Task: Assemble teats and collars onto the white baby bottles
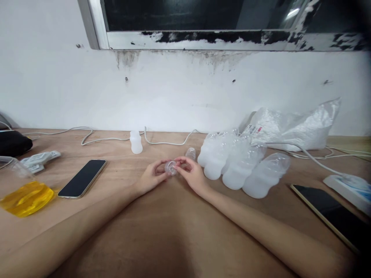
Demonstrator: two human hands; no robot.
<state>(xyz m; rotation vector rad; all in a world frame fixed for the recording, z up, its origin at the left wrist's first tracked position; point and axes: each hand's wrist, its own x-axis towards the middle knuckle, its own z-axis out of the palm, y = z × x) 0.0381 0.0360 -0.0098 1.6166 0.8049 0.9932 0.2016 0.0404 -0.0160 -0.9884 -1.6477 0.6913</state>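
Observation:
Between my two hands, low over the middle of the wooden table, is a small clear round piece (170,167). My left hand (153,174) grips its left side with thumb and fingers. From the right, my right hand (193,174) pinches the same piece. Just behind my right hand a clear dome-shaped cap (190,153) rests on the table. Several frosted bottles with clear caps (234,164) stand grouped to the right. A frosted bottle without a clear cap (136,142) stands farther back on the left.
A phone (82,179) and a container of yellow liquid (27,197) lie left. At the right are another phone (327,212), a white power strip (350,189) and a plastic bag (290,125). White cables (171,143) run along the wall.

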